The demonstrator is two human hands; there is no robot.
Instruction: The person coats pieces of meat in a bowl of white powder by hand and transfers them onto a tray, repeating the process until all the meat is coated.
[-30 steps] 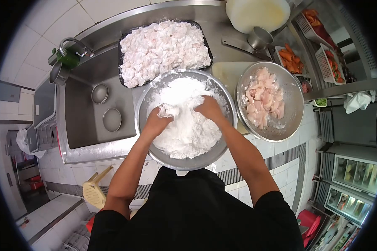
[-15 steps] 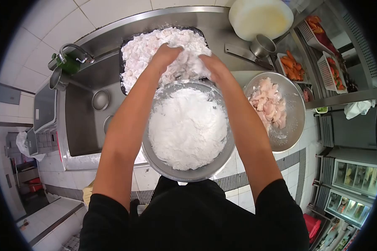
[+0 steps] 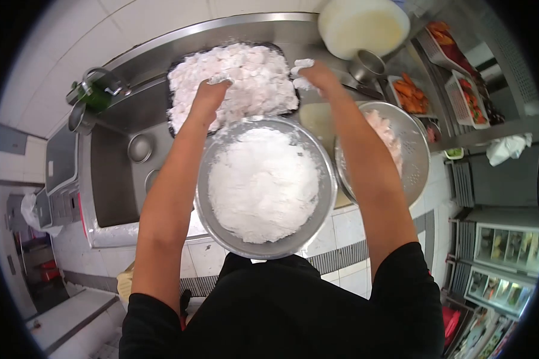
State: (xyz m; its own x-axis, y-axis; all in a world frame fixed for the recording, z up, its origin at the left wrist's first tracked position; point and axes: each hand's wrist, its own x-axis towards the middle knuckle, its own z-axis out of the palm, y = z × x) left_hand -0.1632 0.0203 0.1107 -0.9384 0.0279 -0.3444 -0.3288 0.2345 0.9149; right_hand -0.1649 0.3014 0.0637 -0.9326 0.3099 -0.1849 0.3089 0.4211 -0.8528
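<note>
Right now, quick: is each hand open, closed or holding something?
Left hand: over the powder-coated pieces; whether it grips any cannot be told.
Right hand: open, powdery, nothing visibly held.

You have a brushed stainless-steel counter before you, with a deep rectangular steel sink set into it. Taking the wide, round grey metal bowl at its front edge as your clock's centre, the sink lies at 9 o'clock, a small round metal dish on its floor. Your black rectangular tray sits at 11. Toward 1 you find a flat cream cutting board, a dark-handled knife and a cylindrical steel cup.
</note>
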